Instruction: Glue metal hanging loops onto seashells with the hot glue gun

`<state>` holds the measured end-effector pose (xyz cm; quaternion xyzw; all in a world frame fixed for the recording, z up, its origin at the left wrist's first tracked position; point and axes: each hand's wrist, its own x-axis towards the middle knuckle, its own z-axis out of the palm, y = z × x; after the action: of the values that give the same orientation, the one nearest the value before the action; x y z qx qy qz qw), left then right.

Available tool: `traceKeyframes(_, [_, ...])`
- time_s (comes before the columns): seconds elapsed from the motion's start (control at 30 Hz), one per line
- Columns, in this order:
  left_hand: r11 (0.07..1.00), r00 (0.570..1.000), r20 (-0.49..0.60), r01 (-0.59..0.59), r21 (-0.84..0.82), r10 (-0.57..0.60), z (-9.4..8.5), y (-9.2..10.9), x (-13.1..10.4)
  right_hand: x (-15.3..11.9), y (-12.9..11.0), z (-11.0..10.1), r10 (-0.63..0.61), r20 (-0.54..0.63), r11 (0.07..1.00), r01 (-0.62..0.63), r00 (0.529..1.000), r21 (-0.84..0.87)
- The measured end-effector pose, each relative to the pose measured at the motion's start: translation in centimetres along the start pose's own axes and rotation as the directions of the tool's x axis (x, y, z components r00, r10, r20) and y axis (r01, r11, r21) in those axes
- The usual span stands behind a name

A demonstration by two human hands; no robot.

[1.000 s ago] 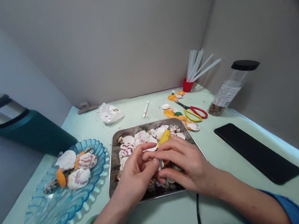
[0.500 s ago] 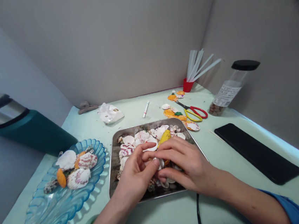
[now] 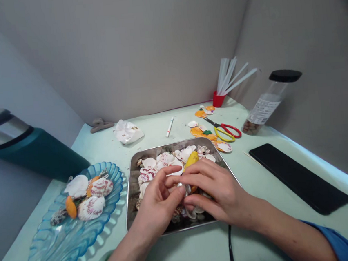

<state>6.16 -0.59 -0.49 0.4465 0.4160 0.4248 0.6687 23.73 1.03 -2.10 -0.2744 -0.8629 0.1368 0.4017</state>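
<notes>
Above a metal tray [image 3: 130, 217] of seashells [image 3: 165, 159], both hands meet with their fingertips together. My left hand [image 3: 160, 195] is closed, thumb and fingers pinching a small pale, shiny piece [image 3: 182, 187]; its kind is mostly hidden by the fingers. From the other side my right hand [image 3: 214, 184] curls its fingers round the same piece, its fingertips touching those of the left. A yellow piece [image 3: 191, 159] lies among the shells just beyond the right fingers. Shells under both hands are partly covered.
Left stands a blue leaf-shaped dish [image 3: 70, 239] with shells, beside a teal bottle [image 3: 41, 155]. Behind the tray lie a crumpled white packet [image 3: 127, 131], a marker [image 3: 170, 127], scissors [image 3: 226, 131] and orange-and-white shell pieces [image 3: 203, 132]. Right are a lidded jar [image 3: 262, 105], a red cup [image 3: 218, 99] and a black mat [image 3: 298, 178].
Both hands stay almost in place over the tray. The small pale piece between the fingertips shows slightly more brightly, and the fingers have shifted only a little.
</notes>
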Motion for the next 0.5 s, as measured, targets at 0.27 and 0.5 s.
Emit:
traceKeyframes(0.27, [1.0,1.0,0.013,0.011,-0.001,-0.011,0.14,0.16,0.07,0.1,0.1,0.1,-0.006,0.003,1.0,0.006,1.0,0.007])
traceKeyframes(0.5, [1.0,1.0,0.013,0.006,-0.007,-0.006,0.03,-0.07,0.06,0.02,0.01,0.0,-0.015,-0.007,1.0,0.015,1.0,0.012])
